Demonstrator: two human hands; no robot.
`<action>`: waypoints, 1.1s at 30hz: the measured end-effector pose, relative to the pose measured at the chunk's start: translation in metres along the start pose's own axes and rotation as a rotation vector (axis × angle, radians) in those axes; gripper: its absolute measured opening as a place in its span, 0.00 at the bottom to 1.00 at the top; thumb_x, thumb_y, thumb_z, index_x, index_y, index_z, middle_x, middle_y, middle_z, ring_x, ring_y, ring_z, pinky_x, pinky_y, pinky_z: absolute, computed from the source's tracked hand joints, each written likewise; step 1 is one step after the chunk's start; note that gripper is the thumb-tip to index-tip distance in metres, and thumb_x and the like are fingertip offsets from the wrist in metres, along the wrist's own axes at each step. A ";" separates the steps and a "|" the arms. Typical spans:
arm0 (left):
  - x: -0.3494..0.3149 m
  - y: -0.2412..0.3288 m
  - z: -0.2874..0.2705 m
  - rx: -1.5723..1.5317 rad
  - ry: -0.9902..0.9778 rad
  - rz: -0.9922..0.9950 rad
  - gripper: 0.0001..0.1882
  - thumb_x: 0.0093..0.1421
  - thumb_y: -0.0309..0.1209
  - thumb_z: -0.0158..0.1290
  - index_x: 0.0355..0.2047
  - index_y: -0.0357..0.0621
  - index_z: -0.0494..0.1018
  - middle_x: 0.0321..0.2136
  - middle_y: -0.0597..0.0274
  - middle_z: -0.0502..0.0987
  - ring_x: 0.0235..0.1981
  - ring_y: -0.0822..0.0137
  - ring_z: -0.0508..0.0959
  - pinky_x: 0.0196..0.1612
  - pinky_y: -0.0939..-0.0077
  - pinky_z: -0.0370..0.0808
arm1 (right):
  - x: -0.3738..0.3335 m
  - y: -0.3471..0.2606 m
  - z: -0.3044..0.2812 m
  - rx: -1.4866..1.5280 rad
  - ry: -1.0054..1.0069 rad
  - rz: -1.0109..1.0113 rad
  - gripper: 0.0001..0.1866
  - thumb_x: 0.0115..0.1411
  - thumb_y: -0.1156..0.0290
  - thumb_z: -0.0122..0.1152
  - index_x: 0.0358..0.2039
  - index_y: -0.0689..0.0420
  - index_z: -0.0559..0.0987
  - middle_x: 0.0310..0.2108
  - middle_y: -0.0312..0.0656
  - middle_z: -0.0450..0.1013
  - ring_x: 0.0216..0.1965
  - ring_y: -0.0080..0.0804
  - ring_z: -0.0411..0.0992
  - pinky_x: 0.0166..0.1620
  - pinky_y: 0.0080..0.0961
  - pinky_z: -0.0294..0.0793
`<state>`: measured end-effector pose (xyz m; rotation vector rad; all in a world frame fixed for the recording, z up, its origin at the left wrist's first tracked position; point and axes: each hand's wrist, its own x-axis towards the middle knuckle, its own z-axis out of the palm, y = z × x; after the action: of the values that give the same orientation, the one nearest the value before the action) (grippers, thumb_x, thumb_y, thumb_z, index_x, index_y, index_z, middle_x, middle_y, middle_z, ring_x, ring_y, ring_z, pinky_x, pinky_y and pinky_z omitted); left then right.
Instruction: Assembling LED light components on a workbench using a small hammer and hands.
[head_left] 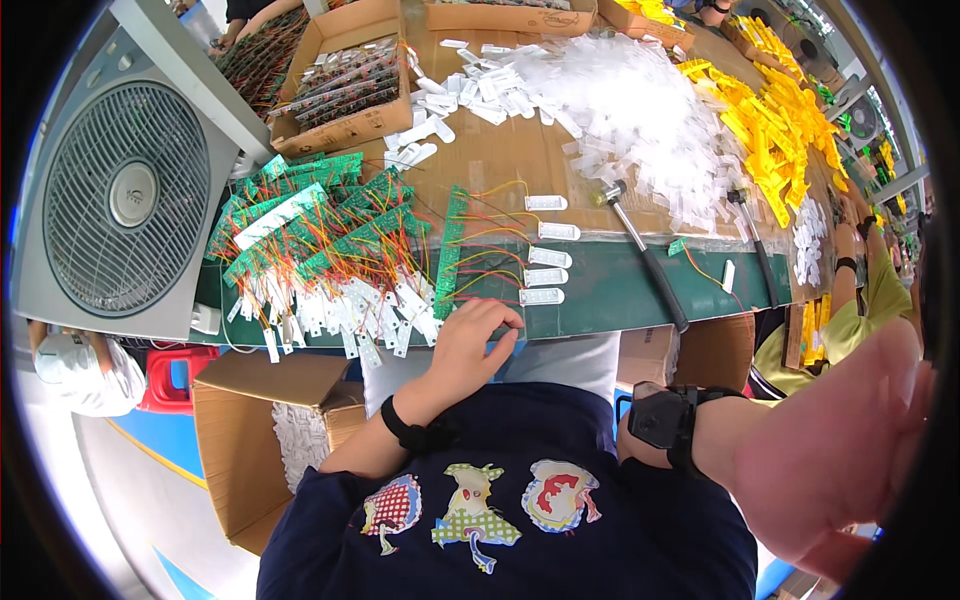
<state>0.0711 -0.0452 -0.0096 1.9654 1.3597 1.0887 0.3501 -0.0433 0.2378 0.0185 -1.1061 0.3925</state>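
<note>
My left hand (472, 342) rests at the near edge of the green work surface, thumb apart from its loosely bent fingers, holding nothing that I can see. Just beyond it lies a green circuit board strip (450, 250), joined by red and yellow wires to several white LED modules (547, 258) lined up on its right. To the left is a heap of similar green boards (350, 235) with wired white modules (350, 310). My right hand (835, 440) is raised close to the camera at the right, large and blurred; its fingers run into the dark rim.
Two hammers (650, 265) (755, 245) lie on the right. Behind are piles of clear plastic pieces (640, 110) and yellow plastic parts (775, 130). A grey fan (130, 195) stands left, near a cardboard box (375, 125) of boards. Another person's arm (846, 260) shows at right.
</note>
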 end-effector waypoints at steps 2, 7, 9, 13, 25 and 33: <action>0.000 0.000 0.000 0.011 -0.007 -0.005 0.06 0.60 0.25 0.60 0.38 0.43 0.77 0.35 0.59 0.80 0.41 0.52 0.78 0.44 0.60 0.74 | -0.004 0.006 0.008 -0.021 -0.042 0.002 0.15 0.61 0.53 0.56 0.40 0.46 0.83 0.41 0.32 0.75 0.49 0.38 0.59 0.50 0.46 0.51; 0.000 0.001 0.000 0.016 -0.004 -0.008 0.06 0.60 0.26 0.60 0.37 0.44 0.76 0.35 0.59 0.80 0.41 0.52 0.78 0.45 0.60 0.74 | -0.008 0.022 0.017 -0.197 -0.091 -0.119 0.18 0.57 0.51 0.59 0.46 0.40 0.85 0.42 0.22 0.75 0.54 0.36 0.59 0.51 0.44 0.51; 0.001 0.001 0.000 0.012 0.006 0.006 0.06 0.60 0.25 0.60 0.38 0.44 0.76 0.36 0.59 0.80 0.41 0.52 0.79 0.45 0.60 0.74 | -0.007 0.024 0.018 -0.117 -0.072 -0.115 0.20 0.57 0.50 0.60 0.48 0.40 0.85 0.43 0.23 0.76 0.55 0.37 0.59 0.51 0.44 0.51; 0.001 0.002 -0.002 0.020 -0.024 -0.026 0.06 0.60 0.26 0.60 0.38 0.43 0.77 0.36 0.58 0.80 0.42 0.52 0.79 0.45 0.60 0.74 | -0.011 0.025 0.025 -0.080 -0.056 -0.110 0.24 0.56 0.45 0.65 0.50 0.40 0.85 0.48 0.27 0.78 0.57 0.39 0.58 0.52 0.44 0.50; 0.001 0.001 -0.001 0.003 -0.009 -0.007 0.06 0.61 0.26 0.60 0.38 0.42 0.78 0.36 0.57 0.80 0.41 0.51 0.78 0.44 0.60 0.74 | -0.018 0.033 0.025 -0.257 -0.032 -0.249 0.32 0.59 0.37 0.65 0.58 0.40 0.81 0.58 0.31 0.75 0.59 0.43 0.57 0.54 0.48 0.51; 0.001 0.002 0.000 0.006 -0.004 -0.006 0.06 0.59 0.24 0.60 0.37 0.43 0.77 0.35 0.58 0.80 0.41 0.52 0.79 0.44 0.59 0.74 | -0.010 0.004 0.005 -0.236 -0.186 -0.097 0.24 0.63 0.45 0.53 0.51 0.42 0.82 0.48 0.32 0.74 0.55 0.43 0.58 0.53 0.48 0.50</action>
<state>0.0722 -0.0446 -0.0077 1.9658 1.3676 1.0790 0.3403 -0.0433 0.2312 -0.1012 -1.3241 0.1740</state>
